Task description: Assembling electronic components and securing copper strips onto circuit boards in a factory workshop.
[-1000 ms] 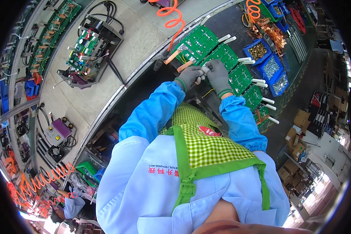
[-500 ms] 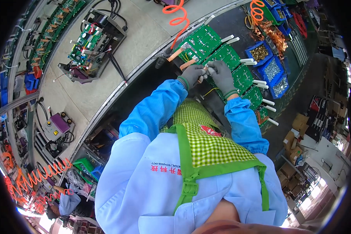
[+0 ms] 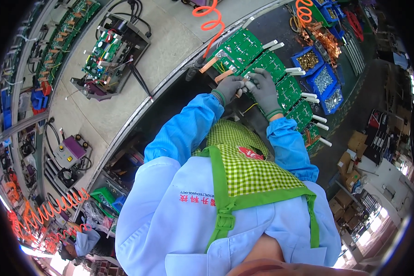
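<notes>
Both of my hands wear grey gloves and meet fingertip to fingertip over the near edge of a row of green circuit boards (image 3: pixel 268 64). The fingers of my left hand (image 3: pixel 229 88) are closed, and a small copper-coloured piece (image 3: pixel 238 94) shows below them. Thumb and fingers of my right hand (image 3: pixel 263 92) are pinched against the left fingertips; whatever they hold there is too small to make out. Flat copper bars (image 3: pixel 209 65) stick out from the board at the row's far left, just beyond my left hand. White posts (image 3: pixel 295 71) project from the boards' right sides.
Blue bins of brass (image 3: pixel 307 61) and silver (image 3: pixel 323 80) hardware stand right of the boards, near a heap of copper parts (image 3: pixel 326 41). An orange coiled hose (image 3: pixel 208 14) hangs down to a dark tool (image 3: pixel 194 68). An open-framed electronic unit (image 3: pixel 110 60) stands on the left.
My hands stay together at the same spot by the boards. The fingers of my right hand have shifted slightly, and less copper shows between the fingertips. The whole view has moved a little.
</notes>
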A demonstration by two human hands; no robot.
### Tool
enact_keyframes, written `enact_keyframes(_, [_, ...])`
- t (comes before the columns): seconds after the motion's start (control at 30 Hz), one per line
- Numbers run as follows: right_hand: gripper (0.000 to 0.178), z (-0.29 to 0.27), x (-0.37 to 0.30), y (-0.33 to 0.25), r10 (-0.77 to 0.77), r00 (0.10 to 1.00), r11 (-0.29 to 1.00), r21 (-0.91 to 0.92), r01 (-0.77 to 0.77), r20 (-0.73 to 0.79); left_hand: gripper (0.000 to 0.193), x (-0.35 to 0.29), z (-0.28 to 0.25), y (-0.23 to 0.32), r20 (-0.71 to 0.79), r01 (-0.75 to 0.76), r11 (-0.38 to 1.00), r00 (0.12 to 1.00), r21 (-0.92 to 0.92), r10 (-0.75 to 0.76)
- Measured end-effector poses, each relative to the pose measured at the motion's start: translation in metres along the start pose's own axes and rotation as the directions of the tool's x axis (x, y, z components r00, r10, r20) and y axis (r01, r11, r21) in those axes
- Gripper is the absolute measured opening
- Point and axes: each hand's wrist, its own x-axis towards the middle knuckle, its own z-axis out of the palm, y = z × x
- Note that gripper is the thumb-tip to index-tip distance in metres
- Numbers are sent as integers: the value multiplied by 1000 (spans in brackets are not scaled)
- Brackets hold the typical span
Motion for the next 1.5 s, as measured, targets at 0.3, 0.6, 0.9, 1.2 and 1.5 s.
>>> enact_keyframes(0.3, [28,0,-15,-1,-54,994,992,-120,42,-98,16,-4,-1,-1,70,9,994,998,-112,-1])
enact_keyframes(0.6, [39,2,-8,-2,8,988,999,36,-2,-156,17,5,-10,3,141,-34,999,989,-30,37])
enact_keyframes(0.9, [24,-16,4,-3,14,982,950,-309,46,188,9,-7,16,5,-26,37,992,999,-124,-41])
enact_keyframes(1.2, [37,-5,19,-9,163,936,845,-534,32,313,24,-2,2,6,52,-13,993,998,-121,19])
enact_keyframes(1.5, [38,-109,-91,11,59,993,978,-195,-78,-104,22,-19,-3,-10,-10,42,956,999,-290,-47])
